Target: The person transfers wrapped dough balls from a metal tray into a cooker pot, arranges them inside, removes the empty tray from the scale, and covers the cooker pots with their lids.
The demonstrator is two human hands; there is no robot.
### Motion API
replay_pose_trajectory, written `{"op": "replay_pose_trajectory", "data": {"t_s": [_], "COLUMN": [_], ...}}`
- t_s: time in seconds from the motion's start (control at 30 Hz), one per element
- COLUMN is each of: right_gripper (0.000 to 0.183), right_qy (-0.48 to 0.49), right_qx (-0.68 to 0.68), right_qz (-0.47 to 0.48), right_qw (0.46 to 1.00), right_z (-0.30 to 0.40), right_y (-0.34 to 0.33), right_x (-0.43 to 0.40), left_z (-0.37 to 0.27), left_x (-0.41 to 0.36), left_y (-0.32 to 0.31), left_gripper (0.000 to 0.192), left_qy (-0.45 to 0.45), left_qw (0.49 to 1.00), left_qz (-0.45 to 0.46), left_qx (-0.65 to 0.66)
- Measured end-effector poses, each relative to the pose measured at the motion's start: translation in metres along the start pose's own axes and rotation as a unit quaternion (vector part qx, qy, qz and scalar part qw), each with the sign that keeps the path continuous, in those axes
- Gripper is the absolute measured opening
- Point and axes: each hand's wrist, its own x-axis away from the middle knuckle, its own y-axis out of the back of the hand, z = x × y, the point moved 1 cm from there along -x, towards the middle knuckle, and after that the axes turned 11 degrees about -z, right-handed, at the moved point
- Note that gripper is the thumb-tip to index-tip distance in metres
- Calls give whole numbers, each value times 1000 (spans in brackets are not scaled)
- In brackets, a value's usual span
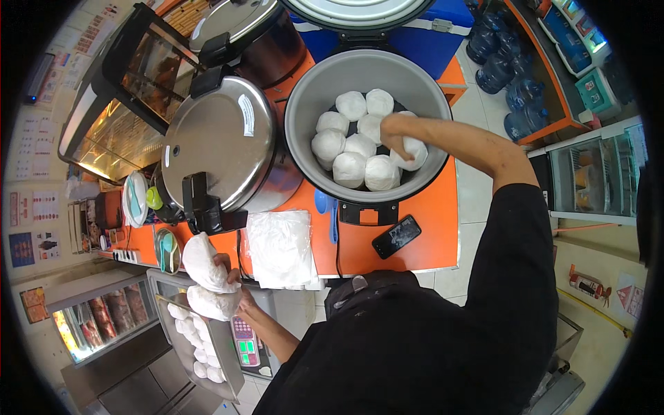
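My right hand (402, 137) reaches into a large round grey pot (303, 83), its fingers on a white paper-wrapped ball (413, 155) near the pot's right side. Several more white wrapped balls (348, 169) lie in the pot, some stacked on others. At the lower left, my left hand (233, 277) grips white wrapped bundles (205, 263), two of them visible side by side. They are above a metal tray (228, 342) that holds several white balls (199, 355). What is inside the wrappings is hidden.
A closed steel-lidded cooker (223, 140) stands left of the pot. A stack of plastic bags (280, 249), blue scoops (333, 218) and a smartphone (397, 237) lie on the orange counter (430, 212). The pot's raised lid (358, 10) is behind it. A digital scale (246, 342) sits below the counter.
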Motion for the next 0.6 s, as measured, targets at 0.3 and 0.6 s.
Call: {"op": "replay_pose_trajectory", "data": {"t_s": [0.3,0.6], "right_gripper": [59,51], "right_qy": [-67,292], "right_qx": [-322,-744], "right_qz": [-45,-290], "right_qw": [943,527], "right_z": [-12,72], "right_y": [-17,62], "right_x": [25,146], "left_z": [18,154], "left_x": [-9,-56], "left_y": [25,-54], "left_gripper": [90,72], "left_qy": [97,189], "left_qw": [987,912], "left_qz": [89,-64], "left_qx": [-89,-358]}}
